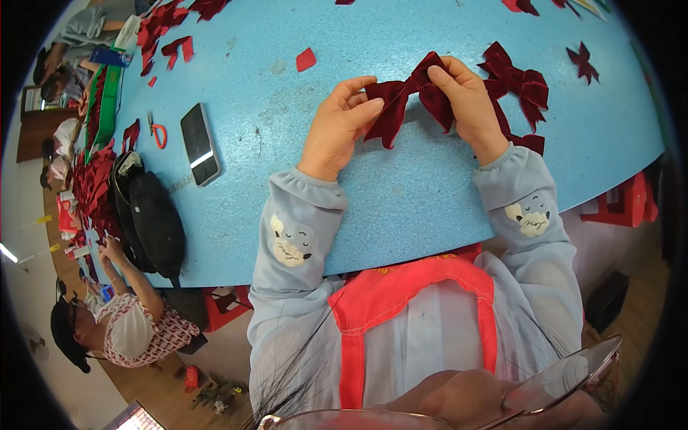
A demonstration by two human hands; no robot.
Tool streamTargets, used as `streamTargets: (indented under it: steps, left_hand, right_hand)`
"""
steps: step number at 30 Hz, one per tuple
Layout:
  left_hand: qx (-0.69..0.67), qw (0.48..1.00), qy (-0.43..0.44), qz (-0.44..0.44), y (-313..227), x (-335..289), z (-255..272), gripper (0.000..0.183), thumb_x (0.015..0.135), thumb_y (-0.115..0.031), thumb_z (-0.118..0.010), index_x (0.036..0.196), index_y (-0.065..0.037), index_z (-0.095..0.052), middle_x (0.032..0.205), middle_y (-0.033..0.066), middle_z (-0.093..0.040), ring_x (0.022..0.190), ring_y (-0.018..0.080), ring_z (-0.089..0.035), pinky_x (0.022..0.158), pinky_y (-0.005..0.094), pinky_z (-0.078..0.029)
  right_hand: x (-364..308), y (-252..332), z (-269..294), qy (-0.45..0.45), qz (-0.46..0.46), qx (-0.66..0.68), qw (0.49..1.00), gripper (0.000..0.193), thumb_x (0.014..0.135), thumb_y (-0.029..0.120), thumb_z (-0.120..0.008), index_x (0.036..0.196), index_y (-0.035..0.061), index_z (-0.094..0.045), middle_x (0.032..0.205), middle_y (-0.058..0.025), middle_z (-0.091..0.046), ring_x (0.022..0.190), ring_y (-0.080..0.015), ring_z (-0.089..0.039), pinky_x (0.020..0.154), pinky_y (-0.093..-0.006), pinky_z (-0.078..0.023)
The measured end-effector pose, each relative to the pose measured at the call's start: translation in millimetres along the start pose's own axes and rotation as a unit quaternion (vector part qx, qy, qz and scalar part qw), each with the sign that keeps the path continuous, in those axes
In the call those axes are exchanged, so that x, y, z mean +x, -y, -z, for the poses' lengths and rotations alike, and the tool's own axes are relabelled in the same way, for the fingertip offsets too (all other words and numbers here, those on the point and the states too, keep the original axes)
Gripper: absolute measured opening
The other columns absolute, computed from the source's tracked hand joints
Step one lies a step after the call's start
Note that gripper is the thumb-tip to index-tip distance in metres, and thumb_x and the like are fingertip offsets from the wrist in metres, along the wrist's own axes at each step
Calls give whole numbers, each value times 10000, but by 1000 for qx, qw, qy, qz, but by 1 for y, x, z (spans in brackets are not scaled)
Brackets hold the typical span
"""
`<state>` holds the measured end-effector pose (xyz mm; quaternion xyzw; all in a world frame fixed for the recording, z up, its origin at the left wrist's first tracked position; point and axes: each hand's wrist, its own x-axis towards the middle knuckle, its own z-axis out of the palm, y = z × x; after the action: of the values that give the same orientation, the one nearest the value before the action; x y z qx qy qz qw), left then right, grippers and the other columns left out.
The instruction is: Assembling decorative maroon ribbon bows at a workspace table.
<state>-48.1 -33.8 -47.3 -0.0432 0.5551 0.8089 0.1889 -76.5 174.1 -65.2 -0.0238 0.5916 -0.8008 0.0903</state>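
Observation:
Between my two hands, over the blue table (236, 236), is a dark red velvet bow (390, 100) with its tails hanging down. My left hand (342, 118) pinches the bow's left end between thumb and fingers. On the other side, my right hand (466, 104) grips the right loop, its thumb pressed on the front. Just beyond my right hand lie more dark red bows (530, 89), partly covered by that hand and wrist. Farther right a small dark red bow (583, 63) lies by itself.
A phone (201, 143), orange-handled scissors (156, 132) and a black bag (154, 222) lie on the left. Past them are a heap of red ribbon pieces (92, 186) and a green box (104, 107). A co-worker (132, 322) sits at the left edge. A red scrap (306, 60) lies ahead.

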Motion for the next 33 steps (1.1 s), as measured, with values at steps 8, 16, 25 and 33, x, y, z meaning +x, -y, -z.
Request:
streamTargets:
  steps: [8, 16, 25, 33]
  left_hand:
    - [-53, 985, -123, -110, 7, 1, -25, 294, 902, -95, -567, 1167, 24, -522, 949, 76, -638, 830, 126, -613, 702, 245, -507]
    - [-98, 992, -80, 8, 14, -4, -27, 208, 914, -160, -561, 1060, -14, -592, 889, 48, -642, 756, 104, -584, 629, 249, -477]
    - [-59, 987, -140, -56, 17, -2, -37, 202, 916, -236, -558, 942, -47, -625, 790, -7, -607, 665, 62, -494, 562, 223, -387]
    - [-69, 974, -200, -81, 22, 0, -47, 241, 917, -294, -554, 905, -63, -625, 737, -32, -581, 605, 39, -444, 496, 203, -332]
  right_hand:
    - [-4, -1, -8, 4, 26, -1, 1000, 172, 927, 158, -568, 1055, 51, -609, 937, 22, -635, 815, -34, -574, 720, -188, -477]
    - [-5, 5, -8, -25, 29, 41, 998, 177, 919, 172, -579, 1051, 60, -615, 900, 23, -622, 772, -42, -558, 664, -181, -451]
    - [-10, 9, -22, 11, -85, -88, 992, 201, 858, 204, -641, 959, 32, -614, 683, 20, -538, 548, -67, -443, 499, -196, -343]
    - [-11, 7, -20, 71, -80, -41, 993, 203, 846, 195, -653, 941, 21, -608, 621, 39, -470, 515, -49, -381, 463, -206, -299]
